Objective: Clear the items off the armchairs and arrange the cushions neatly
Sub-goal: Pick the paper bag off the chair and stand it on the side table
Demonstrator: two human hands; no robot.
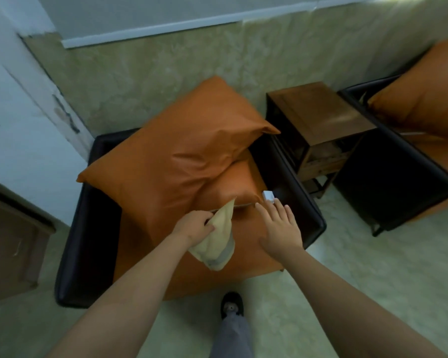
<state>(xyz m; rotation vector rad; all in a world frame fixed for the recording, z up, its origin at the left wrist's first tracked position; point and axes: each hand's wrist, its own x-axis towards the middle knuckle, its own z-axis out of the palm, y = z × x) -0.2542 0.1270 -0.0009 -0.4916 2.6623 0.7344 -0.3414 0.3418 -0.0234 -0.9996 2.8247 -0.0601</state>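
Black armchair (88,228), orange cushions (181,161) askew. Left hand (194,226) grips yellow cloth (217,244); right hand (279,226), fingers spread, touches small white item (268,196).

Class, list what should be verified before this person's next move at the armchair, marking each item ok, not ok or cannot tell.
1. Left hand grips the yellow cloth: ok.
2. Right hand open and free: ok.
3. Small white object within its reach: ok; touching it: cannot tell.
4. Big back cushion sits straight: not ok, it lies skewed over the smaller cushion.
5. Second armchair cleared: cannot tell, partly out of frame.
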